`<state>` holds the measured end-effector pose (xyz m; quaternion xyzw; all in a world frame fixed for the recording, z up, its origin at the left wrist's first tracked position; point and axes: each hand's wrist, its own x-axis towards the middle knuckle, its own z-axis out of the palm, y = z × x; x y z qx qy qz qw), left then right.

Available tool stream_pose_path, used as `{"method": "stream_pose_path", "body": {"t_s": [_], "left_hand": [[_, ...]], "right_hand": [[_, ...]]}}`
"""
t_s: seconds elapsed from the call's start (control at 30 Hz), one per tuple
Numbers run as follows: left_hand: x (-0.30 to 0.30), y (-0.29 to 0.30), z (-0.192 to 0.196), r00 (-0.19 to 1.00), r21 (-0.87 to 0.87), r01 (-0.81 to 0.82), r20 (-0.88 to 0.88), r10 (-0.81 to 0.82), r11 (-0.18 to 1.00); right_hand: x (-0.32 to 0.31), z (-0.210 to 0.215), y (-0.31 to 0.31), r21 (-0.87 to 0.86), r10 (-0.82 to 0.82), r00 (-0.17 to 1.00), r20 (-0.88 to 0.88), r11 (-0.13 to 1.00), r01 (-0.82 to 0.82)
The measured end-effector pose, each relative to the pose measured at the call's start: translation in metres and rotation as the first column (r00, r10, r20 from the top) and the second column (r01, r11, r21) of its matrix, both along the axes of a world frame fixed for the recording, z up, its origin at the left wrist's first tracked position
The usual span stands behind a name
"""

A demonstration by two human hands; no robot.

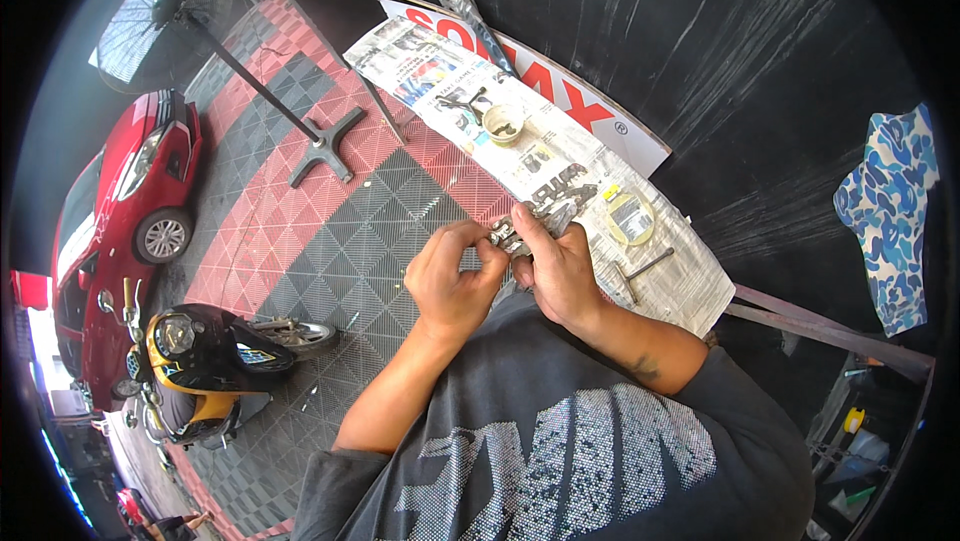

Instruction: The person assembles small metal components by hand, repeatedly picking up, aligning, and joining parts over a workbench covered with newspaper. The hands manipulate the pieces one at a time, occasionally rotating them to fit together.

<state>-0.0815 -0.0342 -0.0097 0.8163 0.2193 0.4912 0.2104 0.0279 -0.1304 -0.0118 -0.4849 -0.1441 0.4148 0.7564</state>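
In front of my chest, both hands meet at a small greyish metal mechanical part [507, 237]; its exact kind is hard to make out. My right hand [562, 276] grips it from the right, with the thumb laid along its top. Fingers of my left hand [450, 276] are curled and pinched at its left end. Just beyond the hands is a long bench [690, 286] covered in newspaper. On it lie dark metal pieces [565, 184], a round container with a yellowish rim [630, 218], a T-shaped tool [652, 264] and a small bowl [503, 126] with dark contents.
Behind the bench leans a white board with red lettering [640, 141] against a black wall. At left are a pedestal fan [325, 148], a red car [130, 176] and a motorbike [205, 351] on red and grey floor tiles. Blue camouflage cloth [890, 221] hangs at right.
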Motion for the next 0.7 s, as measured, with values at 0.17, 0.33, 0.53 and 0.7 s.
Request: {"method": "stream_pose_path", "body": {"t_s": [0.17,0.33,0.53,0.7], "left_hand": [[-0.012,0.002,0.002,0.986,-0.286,0.163,0.012,-0.167,0.944],[-0.022,0.012,0.012,0.941,-0.410,0.303,-0.015,-0.338,0.861],[-0.039,0.022,0.004,0.875,-0.649,0.475,0.276,-0.398,0.594],[-0.047,0.029,0.002,0.886,-0.697,0.377,0.080,-0.457,0.609]], "right_hand": [[0.011,-0.001,-0.002,-0.034,0.041,0.995,0.087,0.999,-0.038],[0.007,0.000,-0.002,-0.023,-0.010,0.964,0.267,1.000,0.017],[0.023,0.004,-0.001,0.008,-0.053,0.991,0.123,0.999,0.052],[0.026,0.005,-0.008,0.009,-0.013,0.990,0.143,1.000,0.011]]}}
